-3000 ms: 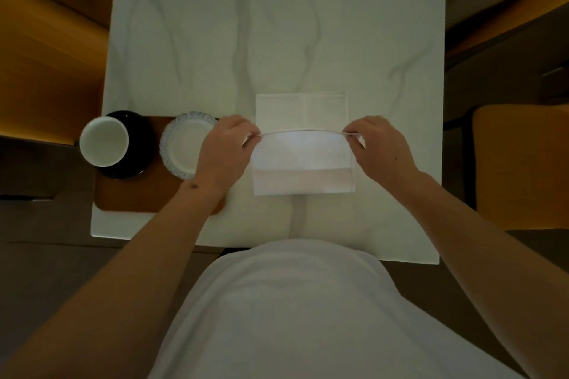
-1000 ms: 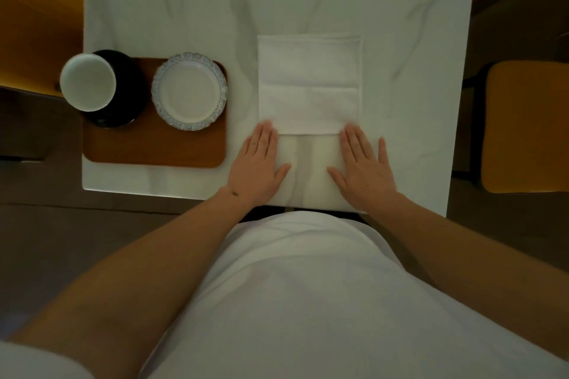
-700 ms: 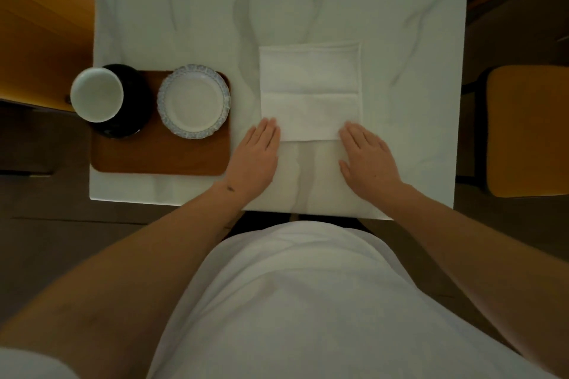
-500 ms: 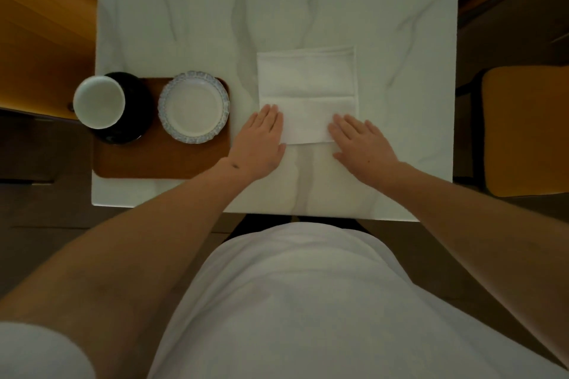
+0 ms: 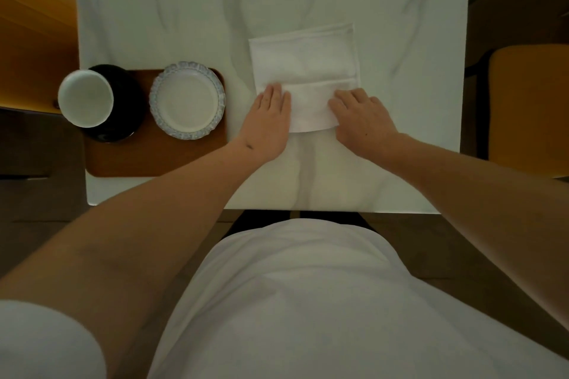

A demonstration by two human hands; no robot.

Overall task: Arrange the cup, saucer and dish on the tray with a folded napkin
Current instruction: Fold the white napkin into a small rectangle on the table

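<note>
1. Two hands down flat on the napkin, and everything else sits to their left, so let's sweep across from that side.
2. At the table's left edge, the white cup (image 5: 85, 97) stands on the dark saucer (image 5: 123, 103), which overhangs the far left corner of the wooden tray (image 5: 154, 157).
3. Beside them the scalloped dish (image 5: 187, 100) fills the tray's far right corner; the tray's near half is bare wood.
4. Now the left hand (image 5: 268, 123): fingers together, palm pressed on the near left corner of the napkin (image 5: 304, 71), nothing pinched.
5. That napkin lies just right of the tray on the marble table (image 5: 184, 9), long axis running left to right, a folded flap across its near part.
6. Right hand (image 5: 360, 120): fingers loosely spread, flat on the near right corner, pressing and not gripping.
7. My read: this is crease-smoothing, and the tray lies straight off the napkin's short left end, so the left hand is the nearer one to slide or carry it over.
</note>
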